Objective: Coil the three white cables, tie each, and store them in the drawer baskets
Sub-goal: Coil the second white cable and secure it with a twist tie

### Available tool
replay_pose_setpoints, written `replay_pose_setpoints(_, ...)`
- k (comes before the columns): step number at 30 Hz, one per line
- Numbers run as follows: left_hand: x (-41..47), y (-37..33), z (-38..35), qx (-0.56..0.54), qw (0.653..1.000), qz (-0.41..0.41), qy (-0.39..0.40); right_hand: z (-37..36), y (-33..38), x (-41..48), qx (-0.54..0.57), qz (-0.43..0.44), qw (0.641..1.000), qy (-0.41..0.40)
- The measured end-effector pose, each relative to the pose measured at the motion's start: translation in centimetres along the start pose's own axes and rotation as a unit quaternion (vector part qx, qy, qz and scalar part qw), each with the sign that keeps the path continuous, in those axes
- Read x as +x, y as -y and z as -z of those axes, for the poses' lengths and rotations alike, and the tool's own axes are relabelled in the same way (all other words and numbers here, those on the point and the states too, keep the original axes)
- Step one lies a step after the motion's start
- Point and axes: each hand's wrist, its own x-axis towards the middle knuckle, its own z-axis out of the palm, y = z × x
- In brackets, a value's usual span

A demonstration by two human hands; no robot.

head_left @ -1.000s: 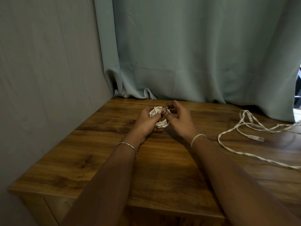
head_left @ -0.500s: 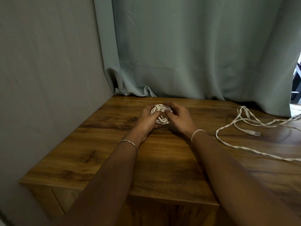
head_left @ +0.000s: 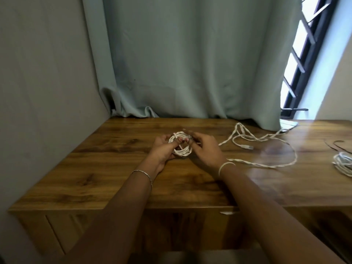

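Note:
A small coil of white cable sits just above the wooden tabletop, held between both hands. My left hand grips the coil from the left, fingers curled through its middle. My right hand pinches the coil's right side near the cable end, where a thin tie pokes out. A second white cable lies loose and uncoiled on the table to the right. A third white cable lies bunched at the far right edge, partly cut off.
A grey wall runs along the left and a pale green curtain hangs behind the table. A window with dark bars shows at the upper right. Dark thin strips lie on the table's far right. Drawer fronts sit below the tabletop.
The view has swung right and up, revealing the window and the third cable. Both hands still hold the coil in roughly the same place.

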Motion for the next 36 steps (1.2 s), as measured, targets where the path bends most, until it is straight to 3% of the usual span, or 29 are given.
replay_pose_setpoints(5, -1.5, 0.9, -4.6, 0.013, 0.999, -0.006, 0.041, 4.0, -0.8, -3.7, -0.071, -0.014, 0.996, -0.056)
replay_pose_setpoints(15, -3.8, 1.2, -13.0, -0.004, 0.988, -0.023, 0.154, 10.8, -2.6, -8.1, -0.082, -0.028, 0.978, -0.190)
replay_pose_setpoints(20, -3.9, 1.7, -17.9, 0.093, 0.967, -0.124, 0.202, 14.3, -4.9, -10.2, -0.047, -0.075, 0.969, -0.231)
replay_pose_setpoints(25, -2.8, 2.2, -23.2, 0.248, 0.923, -0.239, 0.169, 18.5, -7.0, -11.2, -0.032, -0.094, 0.959, -0.266)
replay_pose_setpoints(30, -2.4, 2.8, -28.0, 0.314, 0.880, -0.317, 0.163, 23.3, -9.4, -12.0, 0.053, -0.141, 0.958, -0.245)
replay_pose_setpoints(36, -0.6, 4.8, -32.7, 0.250, 0.911, -0.278, 0.176, 28.7, -12.1, -12.1, 0.058, -0.197, 0.953, -0.222)
